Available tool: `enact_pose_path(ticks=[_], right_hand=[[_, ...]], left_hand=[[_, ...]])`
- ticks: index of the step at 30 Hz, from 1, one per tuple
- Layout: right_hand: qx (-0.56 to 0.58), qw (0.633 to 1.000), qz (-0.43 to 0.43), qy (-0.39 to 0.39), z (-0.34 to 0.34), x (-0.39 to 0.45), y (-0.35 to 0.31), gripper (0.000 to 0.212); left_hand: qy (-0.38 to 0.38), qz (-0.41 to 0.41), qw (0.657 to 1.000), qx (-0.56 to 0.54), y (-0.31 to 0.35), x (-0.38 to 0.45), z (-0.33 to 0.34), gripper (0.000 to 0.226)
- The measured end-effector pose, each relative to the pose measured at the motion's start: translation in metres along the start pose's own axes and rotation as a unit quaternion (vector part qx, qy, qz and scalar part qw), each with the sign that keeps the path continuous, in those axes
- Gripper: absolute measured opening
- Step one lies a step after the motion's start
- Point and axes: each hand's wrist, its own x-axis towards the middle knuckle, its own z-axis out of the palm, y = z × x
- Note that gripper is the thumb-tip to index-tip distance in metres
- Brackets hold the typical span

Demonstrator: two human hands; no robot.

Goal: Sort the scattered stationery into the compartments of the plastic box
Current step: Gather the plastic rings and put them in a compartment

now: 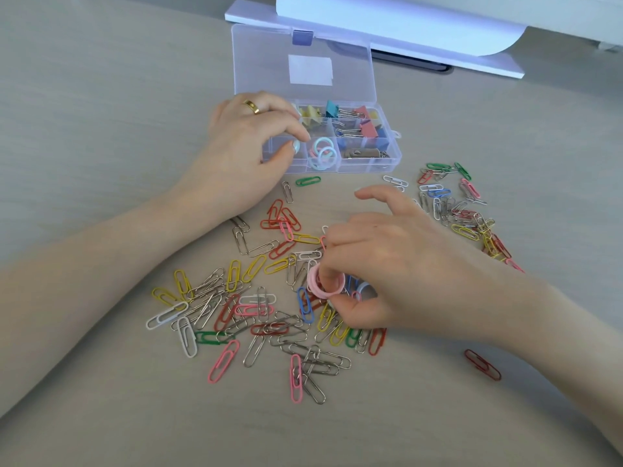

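A clear plastic box (395, 153) lies open at the back, its lid (263, 62) folded away from me. Coloured binder clips (354, 119) fill its rear compartments, pastel rings (322, 155) the front middle one. My left hand (249, 143) hovers over the box's left end, fingers curved, with nothing seen between them. Over the pile of coloured paper clips (236, 308), my right hand (397, 264) pinches a few stacked pink rings (318, 286) between thumb and fingers. A pale blue ring (365, 288) lies under that palm.
A second heap of paper clips (455, 203) lies to the right of the box. One red clip (482, 364) lies alone near my right forearm. A white stand or device (404, 32) rises behind the box. The beige table (101, 96) stretches to the left.
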Motion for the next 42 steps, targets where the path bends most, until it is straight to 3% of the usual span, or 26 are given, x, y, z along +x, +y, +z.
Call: enact_pose_path(ticks=[5, 9, 23, 30, 35, 42], right_hand=[[-0.034, 0.999, -0.019, 0.003, -0.001, 0.001, 0.002, 0.008], [0.011, 1.000, 0.015, 0.017, -0.014, -0.009, 0.015, 0.009], [0.017, 0.998, 0.032, -0.058, -0.012, -0.040, 0.017, 0.009], [-0.015, 1.000, 0.016, 0.001, -0.007, -0.040, 0.015, 0.010], [-0.027, 0.997, 0.051, 0.043, -0.014, -0.035, 0.027, 0.008], [-0.058, 0.995, 0.080, 0.021, -0.003, -0.030, 0.031, 0.012]], left_hand=[[0.001, 0.006, 1.000, 0.005, 0.000, 0.000, 0.000, 0.021], [0.002, 0.006, 1.000, 0.001, 0.000, -0.001, -0.001, 0.021], [0.007, 0.001, 1.000, -0.003, 0.000, -0.002, 0.000, 0.022], [0.007, 0.000, 1.000, -0.003, 0.000, -0.001, -0.001, 0.022], [0.006, 0.005, 1.000, -0.002, 0.000, 0.000, 0.000, 0.022], [0.001, 0.005, 1.000, -0.010, 0.000, -0.001, 0.000, 0.022]])
